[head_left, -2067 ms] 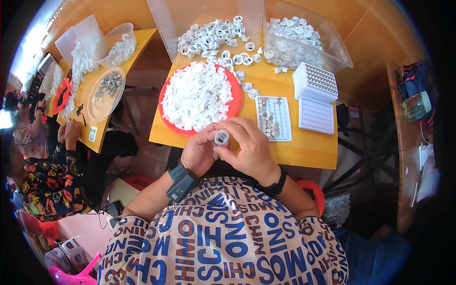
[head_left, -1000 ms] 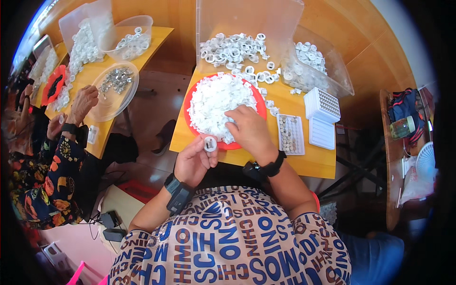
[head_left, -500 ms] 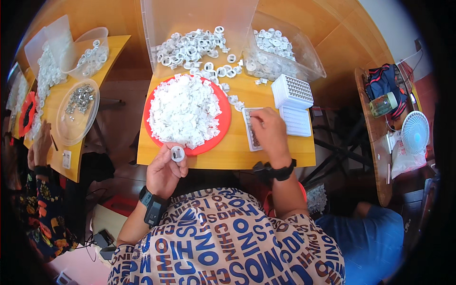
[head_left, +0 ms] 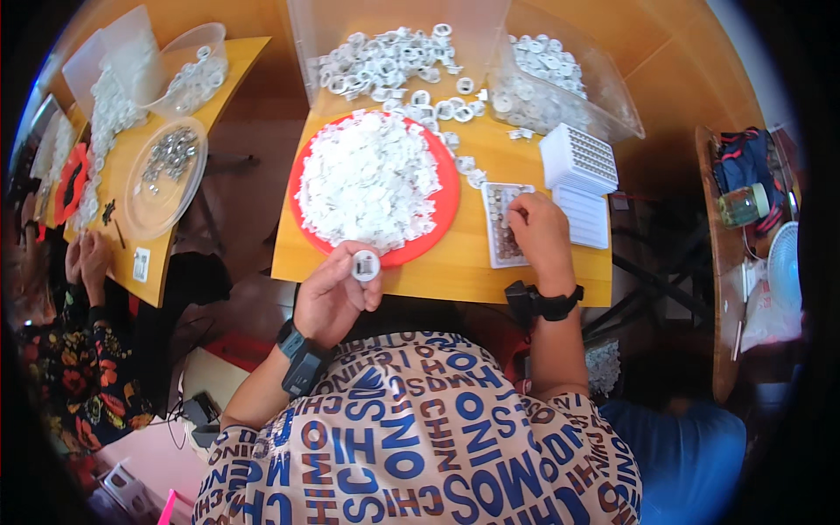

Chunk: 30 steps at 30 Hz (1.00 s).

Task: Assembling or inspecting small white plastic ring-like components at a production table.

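Between thumb and fingers, my left hand [head_left: 327, 299] holds a small round white plastic housing [head_left: 366, 265] with a dark slot in its face. It is in front of a round red tray [head_left: 449, 197] heaped with small white plastic pieces [head_left: 372, 179]. On the right, my right hand [head_left: 544, 234] reaches over a shallow white tray [head_left: 490, 194] with rows of small round metallic pieces [head_left: 501, 229]. Its thumb and forefinger are pinched together at the rows. Whatever may be between those fingertips is too small to make out.
Stacked white trays [head_left: 577, 159] stand behind my right hand. Loose round housings [head_left: 385, 66] and a clear bin [head_left: 612, 114] of them lie at the back. On the left, another person's hands [head_left: 87, 261] are beside a clear dish [head_left: 140, 214] of metal parts. A fan [head_left: 785, 267] is far right.
The whole view has shifted, so the table appears farther right and higher. My right hand stays at the white tray, its fingers slightly nearer the right side. My left hand keeps hold of the housing.
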{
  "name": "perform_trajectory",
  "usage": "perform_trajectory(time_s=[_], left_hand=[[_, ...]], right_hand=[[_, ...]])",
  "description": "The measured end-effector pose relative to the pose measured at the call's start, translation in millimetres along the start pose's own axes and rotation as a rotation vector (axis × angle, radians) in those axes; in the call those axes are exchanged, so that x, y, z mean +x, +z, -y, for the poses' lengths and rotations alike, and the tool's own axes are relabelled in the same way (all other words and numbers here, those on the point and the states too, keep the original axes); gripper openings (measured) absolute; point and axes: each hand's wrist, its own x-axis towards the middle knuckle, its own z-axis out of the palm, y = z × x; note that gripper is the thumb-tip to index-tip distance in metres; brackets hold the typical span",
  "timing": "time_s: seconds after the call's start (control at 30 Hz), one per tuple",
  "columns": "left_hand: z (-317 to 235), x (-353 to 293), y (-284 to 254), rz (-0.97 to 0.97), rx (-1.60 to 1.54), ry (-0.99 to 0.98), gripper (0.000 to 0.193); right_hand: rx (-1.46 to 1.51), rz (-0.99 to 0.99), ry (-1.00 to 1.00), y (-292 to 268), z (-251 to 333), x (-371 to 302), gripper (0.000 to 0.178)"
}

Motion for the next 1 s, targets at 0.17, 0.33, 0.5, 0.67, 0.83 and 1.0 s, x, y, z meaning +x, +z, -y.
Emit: perform_trajectory(time_s=[0.17,0.33,0.5,0.67,0.83,1.0], left_hand=[[1.6,0.2,-2.8,0.074,-0.064,-0.023,0.034],[3.2,-1.0,-1.6,0.077,-0.078,-0.037,0.034],[2.4,-3.2,-1.5,0.078,-0.062,-0.024,0.033],[2.4,-5.8,-1.2,0.064,-0.04,-0.013,0.03],[3.0,-7.0,4.6,0.006,0.044,-0.058,0.024],[7.3,-6.8,3.4,-0.014,0.096,-0.034,0.022]], right_hand=[[0.102,-0.106,-0.034,-1.7,13.8,-5.8,0.004],[0.555,-0.052,-0.139,-2.4,78.0,-21.7,0.007],[0.611,0.016,-0.497,8.9,130.7,-28.2,0.013],[0.604,0.078,-0.618,15.2,136.8,-28.4,0.017],[0.468,0.109,-0.685,20.6,136.2,-32.0,0.022],[0.331,0.12,-0.723,18.8,140.7,-37.1,0.025]])
